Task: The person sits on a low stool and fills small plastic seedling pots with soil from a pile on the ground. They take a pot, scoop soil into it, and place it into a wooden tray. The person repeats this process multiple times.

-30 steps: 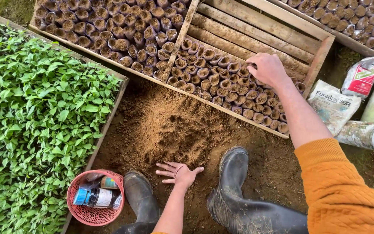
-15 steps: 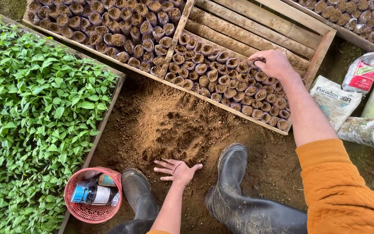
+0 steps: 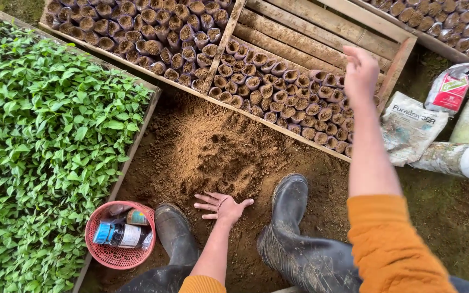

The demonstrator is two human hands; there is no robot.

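My left hand rests flat, fingers spread, on the near edge of a mound of loose brown soil between my two black rubber boots. My right hand is lifted in the air above the wooden tray, fingers loosely apart, holding nothing that I can see. Under it, the tray holds rows of small soil-filled seedling tubes; the tray's far part is bare slats. My right sleeve is orange.
A bed of green seedlings in a wooden frame fills the left. A pink basket with small bottles sits by my left boot. Printed bags and a white-capped bottle lie at the right. More filled tubes stand at the back.
My right hand has lifted off the rows of tubes and now hangs above them. My left hand has stayed on the soil. The view has shifted slightly.
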